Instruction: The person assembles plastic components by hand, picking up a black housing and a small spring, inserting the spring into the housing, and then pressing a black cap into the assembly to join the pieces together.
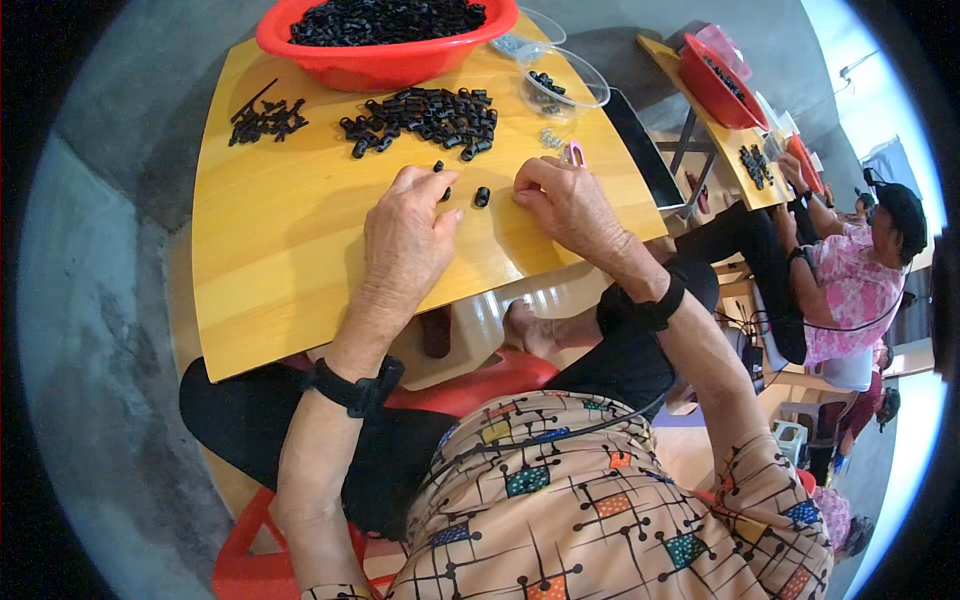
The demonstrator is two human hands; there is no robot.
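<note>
My left hand (408, 235) is over the table with fingers bent. A small black plastic part (446, 194) shows between its index finger and thumb, and another bit of black shows past the fingertips. Just right of it, a short black cylinder-shaped part (482, 197) stands alone on the wood. My right hand (572, 205) is closed, thumb against curled fingers; what it pinches, if anything, is too small to see. Directly beyond its knuckles a pink loop-shaped handle (575, 154) shows, beside small clear pieces (550, 138). A pile of black tubular parts (430, 120) lies beyond both hands.
The yellow wooden table (270, 230) carries a red basin (375, 65) heaped with black parts, a cluster of thin black pieces (268, 122), and a clear bowl (565, 85). At right, a person in a pink patterned top (855, 285) sits by another table with a red basin (720, 85).
</note>
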